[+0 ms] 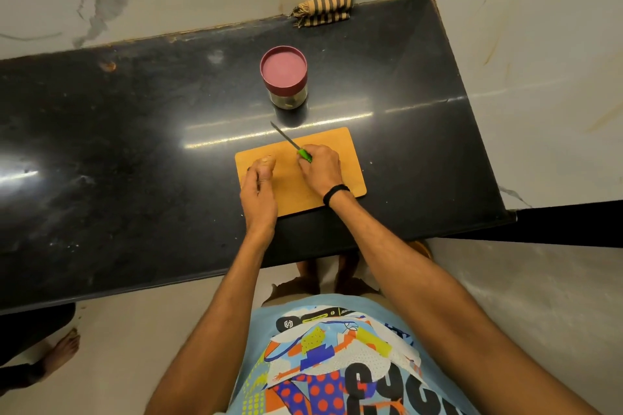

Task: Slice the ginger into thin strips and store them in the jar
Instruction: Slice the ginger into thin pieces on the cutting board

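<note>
A wooden cutting board (347,158) lies on the black counter. My left hand (258,190) rests on the board's left part and holds a knobbly piece of ginger (267,162) under its fingers. My right hand (320,167) grips the green handle of a small knife (290,141); the blade points up and left, past the board's far edge. A glass jar (286,98) with a maroon lid (283,68) on it stands behind the board.
The black counter (135,145) runs left, with walls behind and to the right. A striped folded cloth (325,9) lies at the back edge. Another person's bare foot (62,352) stands on the floor at lower left.
</note>
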